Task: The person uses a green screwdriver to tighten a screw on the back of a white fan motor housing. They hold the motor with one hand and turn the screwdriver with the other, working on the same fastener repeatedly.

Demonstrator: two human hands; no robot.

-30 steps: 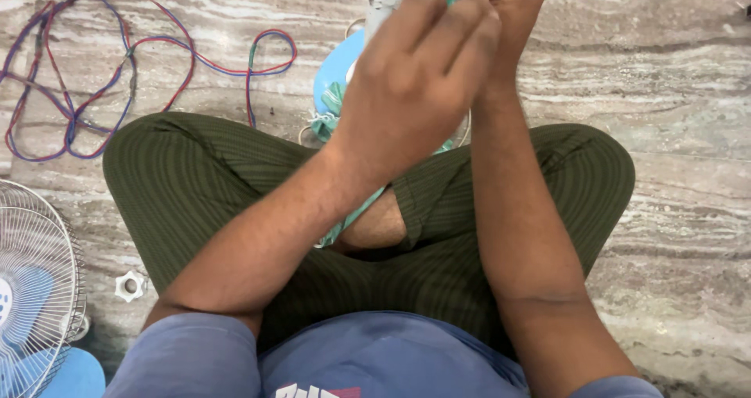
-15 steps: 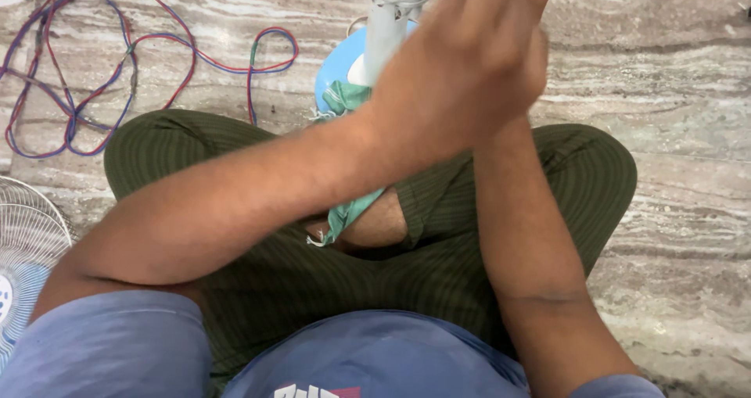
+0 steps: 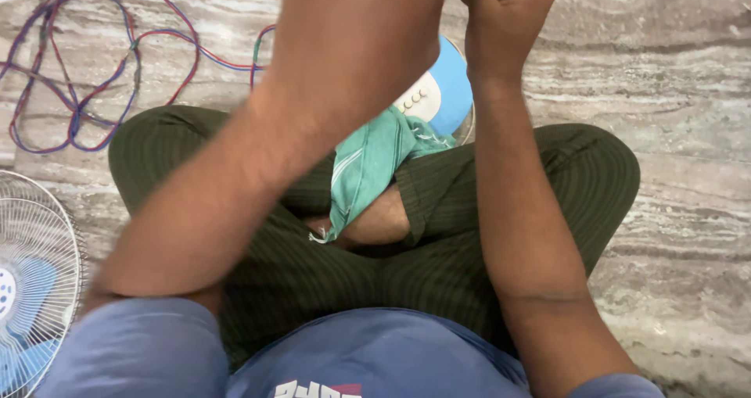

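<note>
Fan body (image 3: 442,93), blue w/ white control panel: sits on marble floor (image 3: 688,155) just past my crossed legs (image 3: 313,265), mostly hidden behind my arms. Green cloth (image 3: 371,163) draped from it down over my lap, loose end near my shin.

Right hand (image 3: 508,11): raised at top of frame above fan body, fingers curled in tight. I can't tell what, if anything, it grips; top edge cuts it off.

Left hand: out of frame. Only left forearm (image 3: 313,116) shows, blurred, crossing diagonal toward top centre, close beside right hand. Finger state not visible.

Clothing: dark green striped trousers, blue shirt (image 3: 375,359) at bottom edge.

Wires (image 3: 102,77), red/blue/purple, looped on floor upper left, well apart from both hands. One strand runs right toward fan body, end hidden behind forearm.

Fan grille (image 3: 35,273), white wire w/ blue blades (image 3: 27,288) behind it, lies at left edge beside my left knee, partly cut off.
</note>
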